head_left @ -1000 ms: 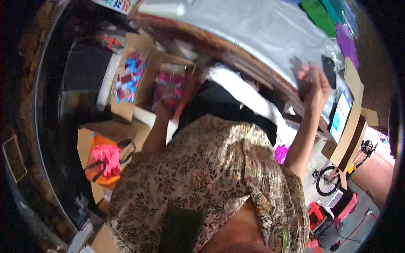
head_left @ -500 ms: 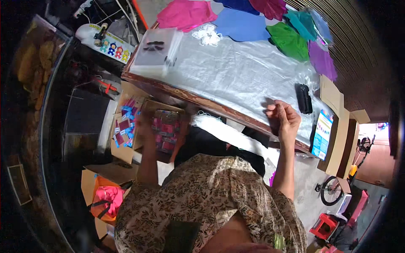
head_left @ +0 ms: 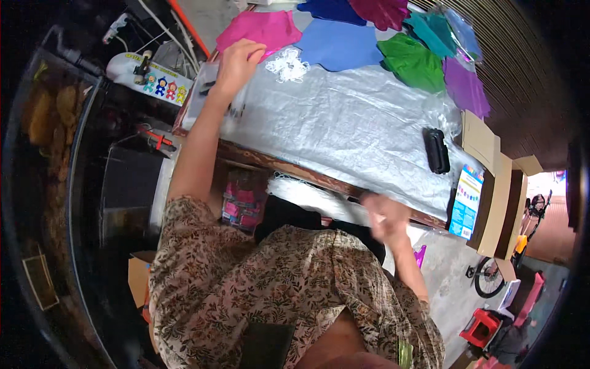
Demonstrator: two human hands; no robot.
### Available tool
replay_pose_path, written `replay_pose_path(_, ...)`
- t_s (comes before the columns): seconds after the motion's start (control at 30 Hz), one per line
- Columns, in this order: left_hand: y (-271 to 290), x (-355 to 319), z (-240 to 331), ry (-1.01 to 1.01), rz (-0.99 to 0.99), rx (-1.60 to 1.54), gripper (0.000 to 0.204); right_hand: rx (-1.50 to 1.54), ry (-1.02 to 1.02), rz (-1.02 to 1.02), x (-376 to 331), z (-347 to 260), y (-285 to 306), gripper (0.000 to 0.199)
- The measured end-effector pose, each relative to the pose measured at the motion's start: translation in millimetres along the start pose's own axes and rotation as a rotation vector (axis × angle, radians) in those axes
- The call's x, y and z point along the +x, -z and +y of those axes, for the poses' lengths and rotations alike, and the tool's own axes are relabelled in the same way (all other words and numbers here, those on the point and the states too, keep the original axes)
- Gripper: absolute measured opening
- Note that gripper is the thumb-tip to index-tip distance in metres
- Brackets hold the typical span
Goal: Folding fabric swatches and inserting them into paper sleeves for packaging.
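My left hand (head_left: 238, 64) reaches across the far left of the table, over the edge of a flat pink fabric-like pile (head_left: 270, 31). Its fingers are bent and pressed together; whatever they hold, if anything, is hidden. Just right of it lies a small tangle of white string loops (head_left: 287, 66). Blurred by motion, my right hand (head_left: 387, 218) is low at the table's near edge. Close to it, a long white strand bundle (head_left: 319, 197) lies across my lap. A stack of clear plastic sleeves (head_left: 203, 80) is partly covered by my left forearm.
Flat blue (head_left: 339, 46), green (head_left: 410, 61) and purple (head_left: 464, 86) pieces line the table's far side. A black case (head_left: 436, 150) and a printed card (head_left: 466, 203) lie right, beside a cardboard box (head_left: 491, 197). Pink packets (head_left: 241, 206) sit in a box below the table.
My left hand has swung up from over the boxes below to the pink pile. The right hand has dropped from above the table to its near edge, its earlier pinch now blurred.
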State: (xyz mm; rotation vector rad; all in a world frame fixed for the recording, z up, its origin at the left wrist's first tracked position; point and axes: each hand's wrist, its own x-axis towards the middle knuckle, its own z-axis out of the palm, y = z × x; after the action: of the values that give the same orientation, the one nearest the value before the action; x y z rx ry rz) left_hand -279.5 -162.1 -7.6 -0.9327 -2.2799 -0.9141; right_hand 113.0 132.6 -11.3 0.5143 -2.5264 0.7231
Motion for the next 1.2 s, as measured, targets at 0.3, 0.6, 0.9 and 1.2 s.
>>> replay_pose_path(0.3, -47.1, 31.6, -50.4, 0.09, -0.229, 0.289, 0.024, -0.322, -0.376, -0.418, -135.1, 30.0, -98.5, 0.033)
replay_pose_path(0.6, -60.9, 30.0, -61.9, 0.355, -0.176, 0.225, 0.015, -0.168, -0.407, -0.216, -195.2, 62.9, -57.6, 0.033)
replay_pose_path(0.9, -55.8, 30.1, -98.8, 0.739, -0.205, -0.595, 0.022, 0.195, -0.755, -0.532, -74.3, -9.0, 40.0, 0.031)
replay_pose_path(1.2, -37.9, 47.5, -90.2, 0.772, -0.284, -0.498, 0.018, 0.234, -0.067, -0.292, 200.6, 5.2, -1.8, 0.045)
